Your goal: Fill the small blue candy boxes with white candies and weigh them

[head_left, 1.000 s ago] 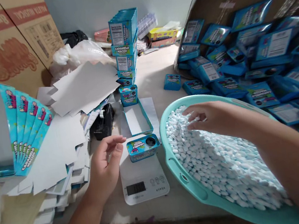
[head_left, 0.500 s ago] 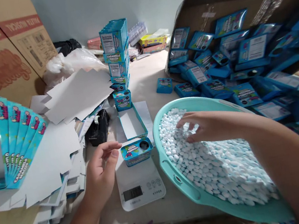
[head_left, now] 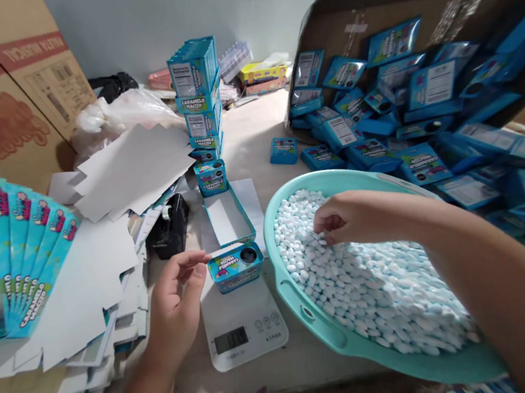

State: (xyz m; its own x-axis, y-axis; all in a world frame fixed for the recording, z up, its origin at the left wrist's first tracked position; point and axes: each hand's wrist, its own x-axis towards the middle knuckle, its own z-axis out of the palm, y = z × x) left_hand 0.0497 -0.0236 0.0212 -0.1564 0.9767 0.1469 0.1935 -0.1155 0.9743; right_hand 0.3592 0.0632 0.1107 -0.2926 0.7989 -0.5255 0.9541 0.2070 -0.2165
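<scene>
My left hand [head_left: 182,299] is held beside the scale, its thumb and fingers apart, with nothing in it. Just right of its fingertips, a small blue candy box [head_left: 235,268] lies on the white digital scale [head_left: 262,342], and a dark round hole shows in its printed top. Over the turquoise basin [head_left: 339,342], my right hand [head_left: 347,217] pinches its fingers together at the surface of the small white candies [head_left: 386,296]. Whatever is between those fingertips is mostly hidden.
Behind the scale are an open blue tray [head_left: 229,216] and a tall stack of blue boxes [head_left: 198,92]. A black tape dispenser [head_left: 171,226] and white cardboard sheets [head_left: 75,284] lie left. A tipped carton [head_left: 334,1] spills many blue boxes [head_left: 422,165] on the right.
My right hand's fingers have closed from spread to pinched on the candies. My left hand stays beside the box. The view has shifted slightly.
</scene>
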